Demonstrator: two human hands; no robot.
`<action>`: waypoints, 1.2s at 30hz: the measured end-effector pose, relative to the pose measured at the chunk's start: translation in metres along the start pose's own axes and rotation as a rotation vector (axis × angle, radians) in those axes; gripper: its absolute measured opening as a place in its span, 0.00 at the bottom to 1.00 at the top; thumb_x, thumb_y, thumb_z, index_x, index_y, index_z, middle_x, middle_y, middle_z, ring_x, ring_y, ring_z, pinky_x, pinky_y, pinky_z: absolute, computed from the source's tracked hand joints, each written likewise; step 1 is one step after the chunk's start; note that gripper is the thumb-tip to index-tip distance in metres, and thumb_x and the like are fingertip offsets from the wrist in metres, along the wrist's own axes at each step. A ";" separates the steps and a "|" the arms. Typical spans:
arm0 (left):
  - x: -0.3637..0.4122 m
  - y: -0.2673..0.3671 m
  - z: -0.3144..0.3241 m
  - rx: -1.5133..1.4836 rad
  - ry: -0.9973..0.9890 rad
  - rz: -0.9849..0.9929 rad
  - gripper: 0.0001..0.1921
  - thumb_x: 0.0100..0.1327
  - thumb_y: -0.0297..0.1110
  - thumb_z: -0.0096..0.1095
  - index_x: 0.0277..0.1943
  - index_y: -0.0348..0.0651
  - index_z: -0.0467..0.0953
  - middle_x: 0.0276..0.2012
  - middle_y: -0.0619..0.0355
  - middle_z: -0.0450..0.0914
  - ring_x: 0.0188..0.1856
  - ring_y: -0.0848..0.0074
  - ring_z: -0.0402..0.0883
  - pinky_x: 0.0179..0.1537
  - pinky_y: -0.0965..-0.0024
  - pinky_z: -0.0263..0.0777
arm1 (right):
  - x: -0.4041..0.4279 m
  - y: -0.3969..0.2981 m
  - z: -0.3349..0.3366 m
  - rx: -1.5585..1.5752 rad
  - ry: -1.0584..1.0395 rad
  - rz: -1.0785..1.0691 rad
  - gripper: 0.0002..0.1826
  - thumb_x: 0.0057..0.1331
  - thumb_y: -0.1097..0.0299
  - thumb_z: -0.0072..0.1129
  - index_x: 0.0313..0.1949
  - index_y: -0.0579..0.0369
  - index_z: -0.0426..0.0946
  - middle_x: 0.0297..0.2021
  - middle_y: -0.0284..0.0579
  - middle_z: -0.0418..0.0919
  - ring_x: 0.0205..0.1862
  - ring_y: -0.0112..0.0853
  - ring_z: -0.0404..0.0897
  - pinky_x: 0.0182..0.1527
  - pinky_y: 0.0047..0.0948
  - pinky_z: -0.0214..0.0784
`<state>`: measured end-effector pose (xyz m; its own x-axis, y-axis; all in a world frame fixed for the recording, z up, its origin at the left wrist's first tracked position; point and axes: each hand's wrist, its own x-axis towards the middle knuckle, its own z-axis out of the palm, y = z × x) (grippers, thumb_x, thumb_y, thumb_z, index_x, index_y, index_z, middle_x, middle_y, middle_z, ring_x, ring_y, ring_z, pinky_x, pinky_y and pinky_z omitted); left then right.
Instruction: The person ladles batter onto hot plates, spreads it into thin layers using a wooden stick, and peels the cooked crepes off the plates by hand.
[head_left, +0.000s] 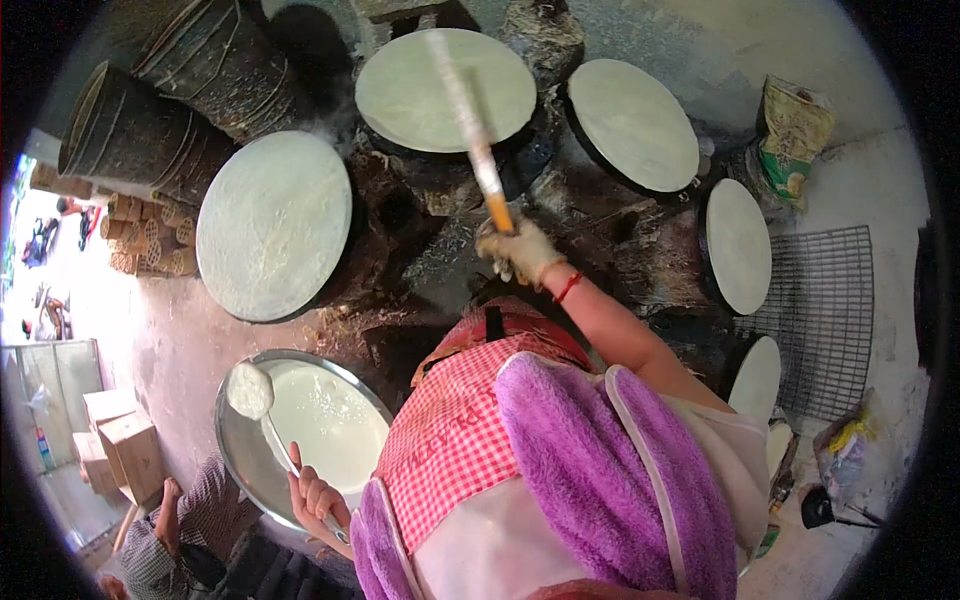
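My left hand (319, 495) grips the handle of a metal ladle (251, 391), whose bowl is coated with pale batter. The ladle is over the rim side of a wide metal basin (244, 450) of white batter (330, 427). My right hand (521, 249), in a pale soiled glove, holds a long stick (469, 124) by its orange end. Its far part is blurred and reaches across a round griddle (446, 90) covered with pale batter; whether it touches the surface I cannot tell. Another batter-coated griddle (274, 225) stands left of it.
More coated round griddles (634, 124) curve down the right side. Dark metal drums (142, 131) lean at upper left near stacked honeycomb briquettes (142, 232). A wire rack (817, 315) and a sack (795, 139) are at right. Cardboard boxes (131, 450) and a person in checked clothing (199, 502) are lower left.
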<state>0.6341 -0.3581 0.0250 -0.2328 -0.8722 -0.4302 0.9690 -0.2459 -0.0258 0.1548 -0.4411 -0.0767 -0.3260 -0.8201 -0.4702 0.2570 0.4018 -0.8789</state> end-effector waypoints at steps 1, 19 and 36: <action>0.009 -0.009 0.010 0.005 0.003 -0.009 0.25 0.77 0.34 0.34 0.70 0.29 0.47 0.24 0.63 0.57 0.16 0.85 0.52 0.14 0.80 0.53 | 0.004 -0.013 -0.018 0.033 0.040 0.017 0.10 0.59 0.72 0.65 0.40 0.54 0.74 0.25 0.38 0.78 0.15 0.23 0.72 0.13 0.24 0.63; 0.093 -0.139 0.148 0.003 -0.024 -0.130 0.28 0.76 0.34 0.30 0.72 0.34 0.34 0.26 0.61 0.57 0.15 0.88 0.55 0.13 0.81 0.56 | 0.278 -0.089 -0.180 -0.902 0.632 -0.024 0.25 0.61 0.53 0.62 0.50 0.59 0.76 0.45 0.49 0.82 0.43 0.38 0.81 0.45 0.34 0.70; 0.058 -0.115 0.091 -0.091 0.034 0.183 0.27 0.76 0.31 0.32 0.72 0.34 0.38 0.27 0.58 0.60 0.17 0.83 0.59 0.14 0.79 0.59 | 0.138 -0.036 -0.037 -0.254 0.032 0.054 0.11 0.62 0.71 0.61 0.42 0.61 0.73 0.30 0.38 0.80 0.26 0.23 0.77 0.29 0.22 0.71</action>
<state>0.5016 -0.4184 0.0851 -0.0505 -0.8837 -0.4653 0.9987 -0.0437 -0.0254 0.0673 -0.5540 -0.1130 -0.3473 -0.7833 -0.5156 0.0391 0.5372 -0.8425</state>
